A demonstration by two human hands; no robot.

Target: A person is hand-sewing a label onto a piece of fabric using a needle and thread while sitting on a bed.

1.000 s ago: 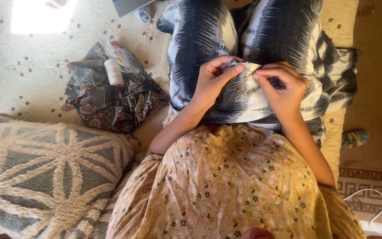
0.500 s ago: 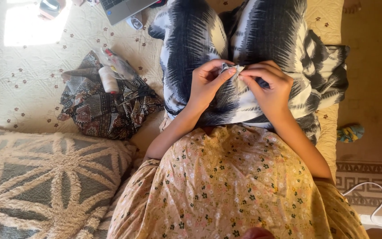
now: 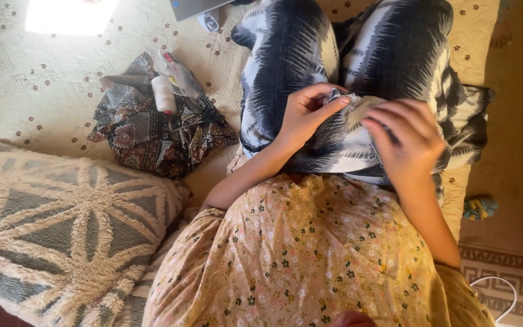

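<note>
A black-and-white patterned cloth (image 3: pixel 286 66) lies over my legs. My left hand (image 3: pixel 307 112) pinches a small fold of this cloth between thumb and fingers. Pale thread runs from that fold toward my right hand (image 3: pixel 404 138), which hovers just right of it with fingers curled; what it holds is hidden, likely a needle. My yellow floral dress (image 3: pixel 310 254) fills the foreground.
A dark paisley fabric bundle (image 3: pixel 152 136) with a white thread spool (image 3: pixel 163 94) on it lies on the cream quilted bedcover (image 3: pixel 43 72). A tufted grey-and-cream cushion (image 3: pixel 62 224) is at the left. A laptop corner (image 3: pixel 195 7) is at top. A white cable (image 3: pixel 499 297) lies on the rug.
My right hand has drawn away to the right and down from the pinched fold, pulling thread out. My left hand keeps its pinch.
</note>
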